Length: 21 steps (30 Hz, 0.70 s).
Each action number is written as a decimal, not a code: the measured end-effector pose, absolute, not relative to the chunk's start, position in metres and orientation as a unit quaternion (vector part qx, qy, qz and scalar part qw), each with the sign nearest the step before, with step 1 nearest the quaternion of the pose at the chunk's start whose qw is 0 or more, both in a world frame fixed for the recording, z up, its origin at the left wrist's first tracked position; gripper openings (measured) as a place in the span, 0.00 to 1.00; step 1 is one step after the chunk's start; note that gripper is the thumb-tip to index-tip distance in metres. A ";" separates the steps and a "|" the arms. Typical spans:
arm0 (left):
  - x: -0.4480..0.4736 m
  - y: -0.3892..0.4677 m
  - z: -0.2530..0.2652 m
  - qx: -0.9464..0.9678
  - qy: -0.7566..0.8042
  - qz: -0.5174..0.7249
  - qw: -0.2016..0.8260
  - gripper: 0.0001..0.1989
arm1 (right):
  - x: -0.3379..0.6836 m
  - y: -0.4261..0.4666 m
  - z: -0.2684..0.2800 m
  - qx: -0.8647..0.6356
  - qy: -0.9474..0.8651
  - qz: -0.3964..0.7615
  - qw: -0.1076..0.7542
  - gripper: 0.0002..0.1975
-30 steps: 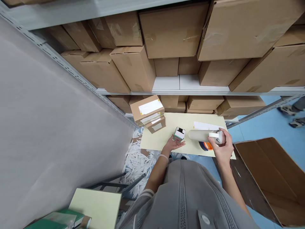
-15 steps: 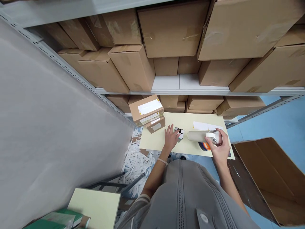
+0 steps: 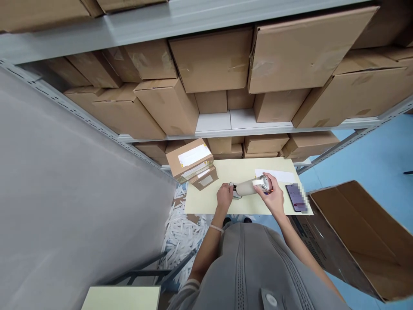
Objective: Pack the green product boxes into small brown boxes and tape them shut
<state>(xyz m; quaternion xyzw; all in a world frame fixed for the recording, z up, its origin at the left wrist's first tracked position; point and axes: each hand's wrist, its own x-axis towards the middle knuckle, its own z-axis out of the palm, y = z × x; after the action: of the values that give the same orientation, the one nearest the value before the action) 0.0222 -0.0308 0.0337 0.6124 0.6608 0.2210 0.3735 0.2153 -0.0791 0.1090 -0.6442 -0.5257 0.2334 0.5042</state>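
Observation:
My right hand [image 3: 273,195] is closed round the lidded end of a cream bottle [image 3: 247,187], which has a shiny cap and a pale strap or handle. The bottle lies nearly level above the pale yellow table [image 3: 200,204], its base pointing left. At that base is a small white-and-black box [image 3: 236,193], partly covered by the bottle. My left hand [image 3: 225,197] is closed on the box's left side, fingers curled. Whether bottle and box touch, I cannot tell. An orange and blue round thing is mostly hidden behind my right hand.
Labelled cartons [image 3: 193,161] are stacked at the table's left end. A phone [image 3: 294,198] and a white paper sheet [image 3: 284,175] lie on the right. Shelves of cartons [image 3: 213,60] rise behind. A large open carton [image 3: 358,232] stands right; paper shreds [image 3: 185,228] cover the floor at left.
My right hand has brought the bottle leftward to the small box. My left hand has gone from spread fingers to closed on the box. The phone now shows as the view shifted.

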 end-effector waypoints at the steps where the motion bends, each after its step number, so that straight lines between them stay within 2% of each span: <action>1: 0.021 -0.031 0.033 0.610 0.658 0.227 0.378 0.14 | 0.216 -0.079 0.108 -0.645 -0.526 0.233 0.503 0.31; 6: 0.011 -0.034 0.026 0.601 0.630 0.265 0.415 0.10 | 0.218 -0.079 0.106 -0.641 -0.519 0.236 0.513 0.31; 14: -0.003 -0.042 0.007 0.554 0.569 0.326 0.513 0.29 | 0.218 -0.080 0.114 -0.643 -0.530 0.225 0.505 0.31; 21: 0.007 -0.043 0.010 0.618 0.593 0.265 0.443 0.35 | 0.211 -0.071 0.123 -0.626 -0.528 0.245 0.519 0.31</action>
<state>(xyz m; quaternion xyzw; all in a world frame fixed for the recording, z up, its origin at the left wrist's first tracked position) 0.0065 -0.0429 0.0104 0.6185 0.5927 0.2650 0.4428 0.2108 -0.0713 0.1231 -0.6260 -0.5283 0.2448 0.5188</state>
